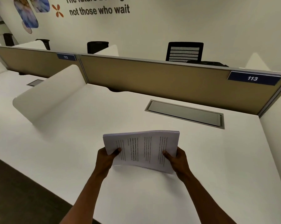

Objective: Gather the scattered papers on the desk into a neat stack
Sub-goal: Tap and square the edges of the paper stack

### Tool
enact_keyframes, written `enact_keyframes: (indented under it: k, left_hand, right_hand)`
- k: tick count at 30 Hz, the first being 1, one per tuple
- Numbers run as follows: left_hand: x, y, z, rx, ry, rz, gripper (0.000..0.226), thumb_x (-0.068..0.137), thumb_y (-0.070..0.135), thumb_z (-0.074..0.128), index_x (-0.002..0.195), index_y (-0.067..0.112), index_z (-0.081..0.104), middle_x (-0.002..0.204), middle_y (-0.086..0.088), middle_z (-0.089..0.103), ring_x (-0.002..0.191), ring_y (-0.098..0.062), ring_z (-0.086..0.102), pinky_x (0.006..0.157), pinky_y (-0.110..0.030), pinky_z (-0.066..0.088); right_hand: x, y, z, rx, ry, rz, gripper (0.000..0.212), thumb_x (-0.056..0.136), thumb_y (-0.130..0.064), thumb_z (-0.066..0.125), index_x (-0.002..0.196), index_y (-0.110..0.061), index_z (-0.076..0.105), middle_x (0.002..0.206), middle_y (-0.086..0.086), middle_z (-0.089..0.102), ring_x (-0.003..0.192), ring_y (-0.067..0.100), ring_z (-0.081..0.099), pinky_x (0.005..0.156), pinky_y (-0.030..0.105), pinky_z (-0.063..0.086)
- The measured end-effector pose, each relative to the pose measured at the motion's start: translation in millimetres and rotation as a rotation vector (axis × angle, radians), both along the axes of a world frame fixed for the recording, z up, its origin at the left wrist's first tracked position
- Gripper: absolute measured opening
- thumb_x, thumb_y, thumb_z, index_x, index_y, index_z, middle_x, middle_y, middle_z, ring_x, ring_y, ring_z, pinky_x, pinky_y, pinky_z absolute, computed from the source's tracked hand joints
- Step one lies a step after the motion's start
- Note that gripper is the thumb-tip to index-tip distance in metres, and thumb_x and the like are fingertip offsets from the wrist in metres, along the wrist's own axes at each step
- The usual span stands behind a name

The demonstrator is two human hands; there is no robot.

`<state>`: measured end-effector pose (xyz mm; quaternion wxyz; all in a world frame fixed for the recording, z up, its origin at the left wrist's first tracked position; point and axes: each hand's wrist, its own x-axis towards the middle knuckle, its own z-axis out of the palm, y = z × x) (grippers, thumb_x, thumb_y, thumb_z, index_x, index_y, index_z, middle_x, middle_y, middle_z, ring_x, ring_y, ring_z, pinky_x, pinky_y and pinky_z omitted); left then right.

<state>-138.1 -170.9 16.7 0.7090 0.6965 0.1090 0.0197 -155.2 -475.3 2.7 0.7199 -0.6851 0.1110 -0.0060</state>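
A thick stack of white printed papers [143, 149] sits between both hands above the white counter [217, 159]. The left hand [106, 159] pinches its left edge, thumb on top. The right hand [177, 158] grips the right edge likewise.

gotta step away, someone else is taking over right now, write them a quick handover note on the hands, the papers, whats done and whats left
Left hand: grips the left edge of the paper stack, thumb on top.
Right hand: grips the right edge the same way.
Papers: one bundle, tilted up, its lower edge at or close to the white desk, in front of the grey cable hatch.
Done: sheets gathered; no loose ones in view.
Left: square the slightly uneven edges and lay the stack flat.
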Motion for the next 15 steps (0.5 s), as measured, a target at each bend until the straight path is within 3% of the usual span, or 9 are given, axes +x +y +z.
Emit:
enact_keyframes:
  k: [5,8,13,15]
  left_hand:
    - [3.0,0.6,-0.8,-0.025,-0.03,0.029,0.028,0.072,0.023,0.082,0.097,0.013,0.075,0.093,-0.006,0.078,0.086,-0.021,0.072,0.072,-0.029,0.057]
    - [2.2,-2.1,-10.3,-0.014,0.005,0.003,0.026,0.081,0.007,0.08,0.106,0.008,0.072,0.1,-0.008,0.077,0.095,-0.026,0.07,0.082,-0.037,0.057]
    - [4.1,-1.9,-8.1,-0.031,-0.011,0.017,0.03,0.079,0.011,0.081,0.107,0.008,0.071,0.098,-0.007,0.077,0.094,-0.027,0.071,0.076,-0.031,0.058]
    - [2.0,-1.5,-10.2,-0.045,-0.012,0.009,0.036,0.077,0.012,0.082,0.111,0.006,0.069,0.101,-0.009,0.076,0.095,-0.024,0.07,0.078,-0.032,0.057]
  right_hand:
    - [1.9,2.5,0.9,-0.018,-0.067,-0.019,0.033,0.084,-0.022,0.076,0.116,-0.023,0.067,0.104,-0.004,0.075,0.094,0.019,0.072,0.075,0.032,0.062]
    - [-0.9,6.7,-6.7,-0.05,-0.048,-0.014,0.044,0.083,-0.017,0.077,0.124,-0.013,0.063,0.113,0.002,0.072,0.102,0.02,0.069,0.083,0.037,0.061]
    - [3.8,5.5,-4.1,-0.046,-0.087,-0.039,0.035,0.085,-0.011,0.075,0.117,-0.022,0.064,0.108,-0.004,0.071,0.099,0.019,0.068,0.073,0.024,0.061]
    - [2.8,5.1,-5.8,-0.045,-0.101,-0.039,0.037,0.084,-0.01,0.075,0.118,-0.021,0.064,0.109,-0.003,0.072,0.099,0.018,0.068,0.075,0.026,0.061]
